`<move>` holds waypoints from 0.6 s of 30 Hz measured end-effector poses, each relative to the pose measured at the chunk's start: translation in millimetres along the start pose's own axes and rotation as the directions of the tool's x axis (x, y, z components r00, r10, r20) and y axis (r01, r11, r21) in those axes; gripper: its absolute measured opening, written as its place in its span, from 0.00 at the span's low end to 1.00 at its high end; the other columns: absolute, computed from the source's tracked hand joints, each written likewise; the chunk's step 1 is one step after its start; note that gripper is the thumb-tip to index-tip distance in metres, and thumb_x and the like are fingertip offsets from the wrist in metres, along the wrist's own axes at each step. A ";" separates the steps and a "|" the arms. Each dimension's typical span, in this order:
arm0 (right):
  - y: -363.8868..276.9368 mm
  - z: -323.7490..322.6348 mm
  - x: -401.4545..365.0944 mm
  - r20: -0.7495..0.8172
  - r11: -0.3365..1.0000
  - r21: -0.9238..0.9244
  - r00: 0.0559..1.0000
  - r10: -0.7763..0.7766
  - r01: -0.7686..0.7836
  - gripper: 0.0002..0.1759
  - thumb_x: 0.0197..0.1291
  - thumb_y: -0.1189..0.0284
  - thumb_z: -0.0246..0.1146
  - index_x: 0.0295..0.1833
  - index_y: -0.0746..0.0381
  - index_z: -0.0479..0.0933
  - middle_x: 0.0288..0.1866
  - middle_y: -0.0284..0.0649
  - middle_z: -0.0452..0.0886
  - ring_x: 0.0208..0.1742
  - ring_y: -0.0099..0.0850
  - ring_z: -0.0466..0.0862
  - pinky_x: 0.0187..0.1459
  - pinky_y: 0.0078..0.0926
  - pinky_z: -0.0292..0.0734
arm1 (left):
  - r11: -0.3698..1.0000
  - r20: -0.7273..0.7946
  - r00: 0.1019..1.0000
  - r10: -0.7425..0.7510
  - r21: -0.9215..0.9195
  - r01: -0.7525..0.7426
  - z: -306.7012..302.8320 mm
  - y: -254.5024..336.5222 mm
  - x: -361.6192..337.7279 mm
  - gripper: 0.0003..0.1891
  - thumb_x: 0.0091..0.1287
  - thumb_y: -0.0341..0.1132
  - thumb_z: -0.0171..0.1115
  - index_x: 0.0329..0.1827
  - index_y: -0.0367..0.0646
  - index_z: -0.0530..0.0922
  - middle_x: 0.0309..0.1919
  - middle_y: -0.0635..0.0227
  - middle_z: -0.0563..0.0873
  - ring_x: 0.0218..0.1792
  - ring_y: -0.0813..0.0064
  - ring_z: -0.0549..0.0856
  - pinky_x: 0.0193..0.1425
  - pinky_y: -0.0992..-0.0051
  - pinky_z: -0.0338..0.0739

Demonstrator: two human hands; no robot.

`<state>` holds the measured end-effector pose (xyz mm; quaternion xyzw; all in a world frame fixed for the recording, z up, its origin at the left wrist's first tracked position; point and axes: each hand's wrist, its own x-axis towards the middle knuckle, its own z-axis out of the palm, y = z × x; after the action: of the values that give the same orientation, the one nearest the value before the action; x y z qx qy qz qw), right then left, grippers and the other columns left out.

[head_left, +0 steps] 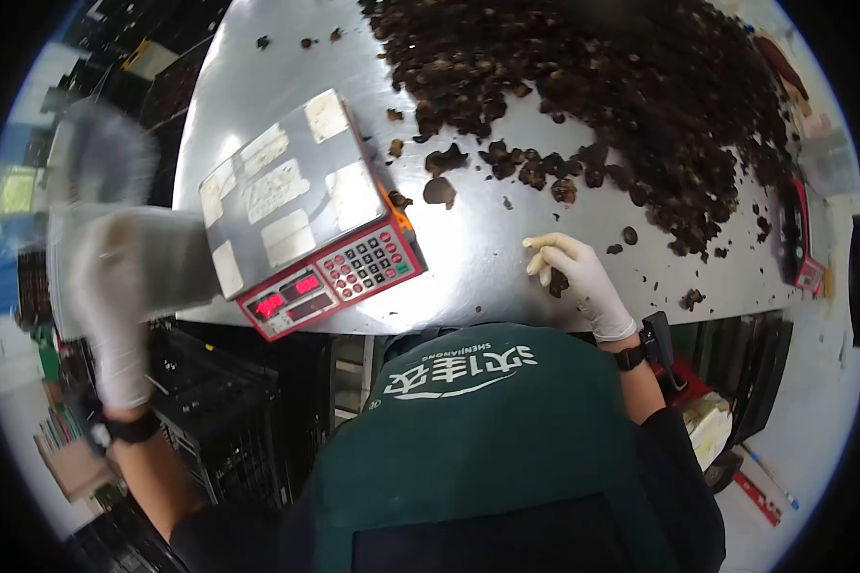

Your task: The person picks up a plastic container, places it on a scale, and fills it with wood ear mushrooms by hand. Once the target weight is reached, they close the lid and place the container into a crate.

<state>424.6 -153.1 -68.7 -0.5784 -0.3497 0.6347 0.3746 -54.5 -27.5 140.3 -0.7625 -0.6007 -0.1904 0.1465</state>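
Observation:
My left hand [110,286], in a white glove, is smeared by motion at the left, in front of a pale grey box-like thing [177,258] beside the scale. Its fingers cannot be made out. My right hand [578,277], also white-gloved, is over the table's near edge with its fingers curled round a dark mushroom-like piece [558,283]. Between my hands stands a red digital scale [373,263] with a worn, taped metal plate [291,186] and lit red digits. A large heap of dark brown mushroom-like pieces [583,76] covers the far right of the table.
The shiny metal table [487,277] has loose pieces scattered near the heap. A second red scale [807,258] is at the right edge. Black crates [229,420] stand below at the left. Something orange [398,215] lies against the scale's right side.

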 end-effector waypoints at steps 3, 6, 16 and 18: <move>-2.4 4.6 4.4 0.027 0.998 -0.066 1.000 -0.014 0.016 0.16 0.74 0.70 0.53 0.57 0.67 0.82 0.36 0.34 0.85 0.33 0.18 0.77 0.39 0.16 0.72 | 0.955 0.282 0.917 0.281 0.008 -0.295 72.5 53.2 -39.4 0.02 0.66 0.30 0.60 0.39 0.48 0.80 0.32 0.62 0.84 0.35 0.53 0.85 0.41 0.59 0.81; 2.0 4.1 2.0 0.051 0.997 -0.059 0.998 -0.044 0.047 0.17 0.74 0.70 0.53 0.57 0.67 0.81 0.36 0.34 0.85 0.33 0.17 0.78 0.39 0.16 0.72 | 0.980 0.671 0.732 0.123 0.036 -0.197 106.4 76.7 -53.7 0.08 0.67 0.37 0.64 0.45 0.45 0.80 0.43 0.56 0.87 0.46 0.52 0.86 0.52 0.55 0.80; 30.7 -17.6 -11.3 -0.093 0.901 0.432 0.996 -0.003 0.043 0.20 0.78 0.67 0.49 0.60 0.68 0.80 0.43 0.37 0.86 0.39 0.23 0.82 0.45 0.21 0.76 | 0.779 0.194 0.762 -0.618 0.017 0.627 -131.8 -55.7 -91.7 0.18 0.81 0.32 0.50 0.69 0.33 0.76 0.60 0.56 0.85 0.59 0.72 0.83 0.64 0.75 0.75; 34.4 -34.1 -28.6 -0.064 0.963 0.268 0.998 -0.027 0.043 0.20 0.78 0.67 0.50 0.59 0.69 0.81 0.43 0.37 0.86 0.40 0.23 0.82 0.47 0.21 0.76 | 0.696 0.147 0.729 -0.669 0.466 0.546 -171.5 -180.7 -162.3 0.16 0.78 0.27 0.53 0.64 0.32 0.79 0.53 0.57 0.87 0.55 0.71 0.85 0.62 0.74 0.76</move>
<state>457.5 -194.3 -88.3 -0.5345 -0.2591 0.6522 0.4710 -283.1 -202.1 215.3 -0.4915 -0.8611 0.0156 0.1289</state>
